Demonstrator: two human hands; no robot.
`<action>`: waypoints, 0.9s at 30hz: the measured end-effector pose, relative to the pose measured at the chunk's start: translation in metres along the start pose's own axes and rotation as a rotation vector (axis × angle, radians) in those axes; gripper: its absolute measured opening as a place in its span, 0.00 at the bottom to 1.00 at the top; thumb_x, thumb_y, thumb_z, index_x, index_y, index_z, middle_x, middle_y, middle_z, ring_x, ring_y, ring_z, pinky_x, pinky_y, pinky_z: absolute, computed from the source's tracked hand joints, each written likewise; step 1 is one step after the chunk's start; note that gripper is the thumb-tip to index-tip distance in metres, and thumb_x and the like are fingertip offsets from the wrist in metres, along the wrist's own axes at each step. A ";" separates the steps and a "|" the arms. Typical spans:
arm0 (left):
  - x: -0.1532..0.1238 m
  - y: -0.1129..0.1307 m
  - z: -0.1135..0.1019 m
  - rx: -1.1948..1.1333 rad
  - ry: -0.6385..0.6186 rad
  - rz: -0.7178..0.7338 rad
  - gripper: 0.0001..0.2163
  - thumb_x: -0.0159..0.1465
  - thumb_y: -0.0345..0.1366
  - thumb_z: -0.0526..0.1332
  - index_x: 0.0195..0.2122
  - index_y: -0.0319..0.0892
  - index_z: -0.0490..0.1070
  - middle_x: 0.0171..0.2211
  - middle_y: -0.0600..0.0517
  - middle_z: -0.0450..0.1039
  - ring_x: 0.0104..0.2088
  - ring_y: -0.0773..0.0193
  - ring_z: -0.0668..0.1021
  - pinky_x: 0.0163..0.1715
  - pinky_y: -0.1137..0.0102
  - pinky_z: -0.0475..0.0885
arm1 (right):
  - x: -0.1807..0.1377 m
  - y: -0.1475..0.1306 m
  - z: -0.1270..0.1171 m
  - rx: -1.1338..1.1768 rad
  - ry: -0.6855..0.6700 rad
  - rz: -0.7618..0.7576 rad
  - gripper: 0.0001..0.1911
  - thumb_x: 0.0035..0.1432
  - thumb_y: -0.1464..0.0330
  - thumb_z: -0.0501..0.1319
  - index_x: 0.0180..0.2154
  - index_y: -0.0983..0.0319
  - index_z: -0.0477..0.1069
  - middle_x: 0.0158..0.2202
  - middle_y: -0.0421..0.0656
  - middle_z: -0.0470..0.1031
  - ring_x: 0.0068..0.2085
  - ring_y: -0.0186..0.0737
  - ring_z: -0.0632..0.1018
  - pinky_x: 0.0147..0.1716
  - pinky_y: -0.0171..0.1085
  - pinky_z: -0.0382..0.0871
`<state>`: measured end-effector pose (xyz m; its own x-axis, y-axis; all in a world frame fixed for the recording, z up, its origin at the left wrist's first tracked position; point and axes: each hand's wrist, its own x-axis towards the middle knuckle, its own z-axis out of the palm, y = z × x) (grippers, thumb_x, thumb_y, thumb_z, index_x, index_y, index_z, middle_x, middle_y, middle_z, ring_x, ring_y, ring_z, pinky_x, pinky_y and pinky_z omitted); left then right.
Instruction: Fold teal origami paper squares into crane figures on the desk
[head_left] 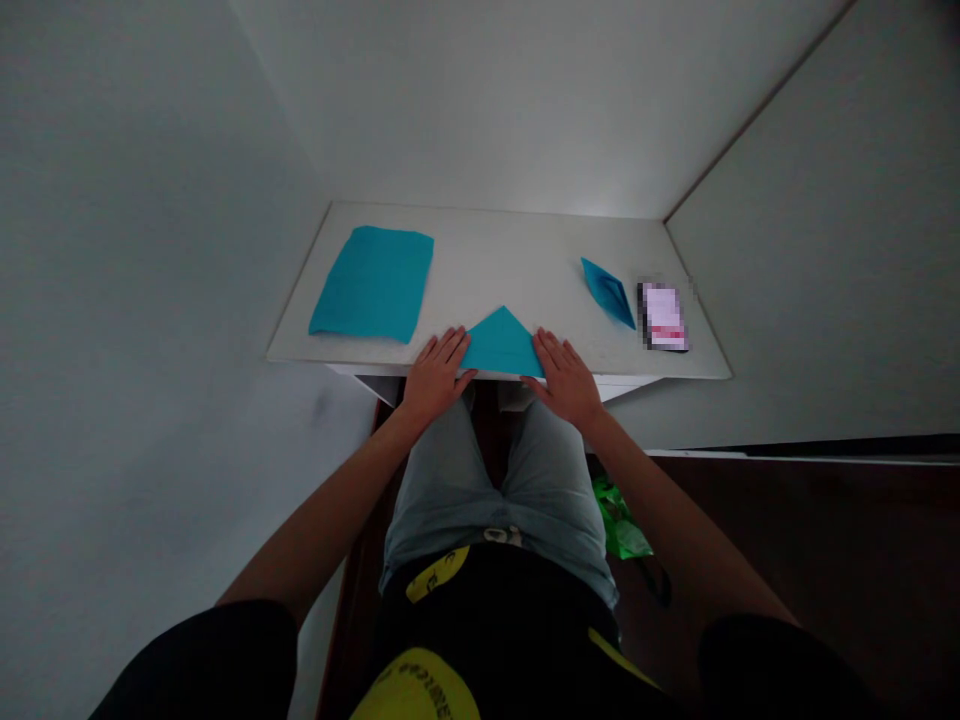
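Observation:
A blue paper folded into a triangle (501, 343) lies at the near edge of a white table (510, 262). My left hand (436, 374) rests flat on the triangle's left corner, fingers stretched out. My right hand (565, 378) lies flat on its right corner, fingers spread the same way. Neither hand grips anything.
A flat stack of blue paper sheets (375, 283) lies at the table's left. A folded blue paper shape (608, 291) sits at the right, beside a small phone-like device (663, 317). White walls close in on three sides. A green bag (619, 522) lies on the dark floor.

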<state>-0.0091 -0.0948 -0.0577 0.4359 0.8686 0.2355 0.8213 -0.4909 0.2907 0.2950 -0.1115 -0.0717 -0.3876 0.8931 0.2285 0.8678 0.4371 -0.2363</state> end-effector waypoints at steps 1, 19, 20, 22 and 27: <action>-0.001 -0.002 0.000 -0.005 -0.001 0.002 0.30 0.77 0.44 0.59 0.77 0.40 0.63 0.78 0.41 0.61 0.79 0.47 0.65 0.79 0.47 0.58 | -0.001 0.001 0.001 0.000 0.003 0.005 0.42 0.78 0.53 0.53 0.82 0.64 0.45 0.81 0.58 0.54 0.81 0.60 0.58 0.79 0.65 0.52; 0.061 -0.029 -0.050 -0.321 0.160 -0.411 0.13 0.70 0.43 0.69 0.50 0.41 0.78 0.45 0.43 0.83 0.47 0.51 0.82 0.49 0.59 0.78 | 0.058 0.022 -0.024 0.543 0.114 0.398 0.25 0.69 0.45 0.62 0.52 0.57 0.76 0.37 0.44 0.83 0.37 0.49 0.81 0.42 0.48 0.76; 0.062 -0.019 -0.045 -0.222 0.212 -0.399 0.16 0.71 0.41 0.68 0.56 0.41 0.77 0.53 0.40 0.81 0.55 0.47 0.80 0.56 0.55 0.77 | 0.061 0.023 -0.017 0.523 0.104 0.408 0.25 0.68 0.47 0.63 0.55 0.57 0.75 0.37 0.43 0.83 0.37 0.49 0.81 0.42 0.48 0.76; 0.060 0.007 -0.032 -0.093 0.222 -0.281 0.20 0.74 0.40 0.63 0.65 0.41 0.73 0.65 0.37 0.74 0.66 0.41 0.74 0.65 0.49 0.72 | 0.062 0.023 -0.005 0.464 0.105 0.417 0.29 0.66 0.50 0.65 0.62 0.56 0.70 0.34 0.41 0.83 0.35 0.50 0.82 0.44 0.50 0.76; 0.048 0.061 0.010 -0.112 -0.033 0.096 0.21 0.80 0.39 0.51 0.70 0.47 0.73 0.71 0.45 0.73 0.73 0.47 0.71 0.73 0.48 0.65 | 0.047 0.013 0.002 0.357 0.103 0.407 0.33 0.68 0.53 0.62 0.69 0.58 0.66 0.38 0.42 0.85 0.37 0.50 0.84 0.50 0.53 0.76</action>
<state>0.0656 -0.0822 -0.0381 0.5237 0.8184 0.2366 0.7302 -0.5743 0.3702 0.2876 -0.0631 -0.0655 0.0051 0.9904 0.1384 0.7748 0.0836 -0.6266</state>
